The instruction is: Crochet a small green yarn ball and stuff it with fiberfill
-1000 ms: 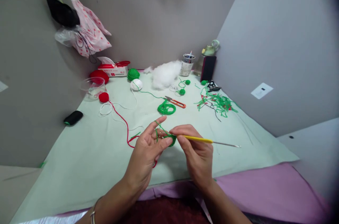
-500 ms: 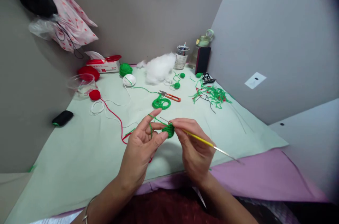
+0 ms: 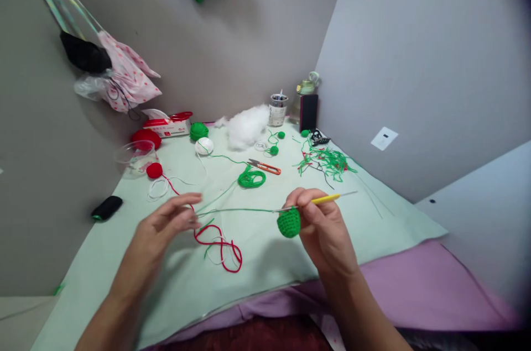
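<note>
My right hand (image 3: 326, 226) pinches a yellow-handled crochet hook (image 3: 326, 199) together with a small green crocheted piece (image 3: 289, 223), whose stitched side faces me. From the piece, a strand of green yarn (image 3: 236, 209) runs left, fairly straight, to my left hand (image 3: 168, 224), whose thumb and fingertips are closed on it. A second length of green yarn goes from my left fingers back to a loose green coil (image 3: 251, 177) at mid-table. Red yarn (image 3: 226, 243) lies looped on the cloth between my hands.
Orange snips (image 3: 265, 167) lie behind the coil. Farther back are white stuffing (image 3: 248, 127), a green yarn ball (image 3: 199, 131), a white ball (image 3: 204, 146) and a pen cup (image 3: 277, 110). Green scraps (image 3: 332, 162) lie right, a black case (image 3: 107, 208) left.
My left hand has let go of the green piece and moved left, drawing the yarn out. My right hand now holds piece and hook, slightly farther right. The view has tilted up.
</note>
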{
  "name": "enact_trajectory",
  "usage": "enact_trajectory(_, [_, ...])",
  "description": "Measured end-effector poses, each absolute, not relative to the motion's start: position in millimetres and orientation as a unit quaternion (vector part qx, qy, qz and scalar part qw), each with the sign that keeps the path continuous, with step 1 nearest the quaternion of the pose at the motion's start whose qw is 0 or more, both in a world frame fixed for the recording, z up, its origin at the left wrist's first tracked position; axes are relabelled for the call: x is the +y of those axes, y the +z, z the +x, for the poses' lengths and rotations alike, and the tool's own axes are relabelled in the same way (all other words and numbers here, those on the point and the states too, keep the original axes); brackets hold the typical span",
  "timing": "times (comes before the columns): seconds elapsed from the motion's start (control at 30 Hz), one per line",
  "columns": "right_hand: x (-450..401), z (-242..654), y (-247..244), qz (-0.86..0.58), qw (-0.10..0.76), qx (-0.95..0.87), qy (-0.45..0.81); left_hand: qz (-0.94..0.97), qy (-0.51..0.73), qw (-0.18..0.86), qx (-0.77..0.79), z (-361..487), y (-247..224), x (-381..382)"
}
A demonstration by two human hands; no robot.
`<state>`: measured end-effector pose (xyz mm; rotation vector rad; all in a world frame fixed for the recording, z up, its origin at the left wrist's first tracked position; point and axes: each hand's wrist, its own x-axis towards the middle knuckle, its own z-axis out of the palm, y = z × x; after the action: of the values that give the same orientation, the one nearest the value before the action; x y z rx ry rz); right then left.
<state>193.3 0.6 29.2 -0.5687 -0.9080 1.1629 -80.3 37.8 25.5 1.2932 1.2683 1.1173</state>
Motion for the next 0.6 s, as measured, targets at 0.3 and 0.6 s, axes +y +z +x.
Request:
enact_trajectory(0.3, [-1.5, 172.1, 20.8, -0.311, 0.667, -0.472, 0.485, 0.424, 0.451, 0.738, 0.267, -22.6, 57.4, 1.9])
enact_trajectory(0.6, [-8.9, 168.1, 27.0, -0.279, 0.696, -0.482, 0.453, 0.378, 0.659, 0.625, 0.181, 17.8, 69.3, 50.3])
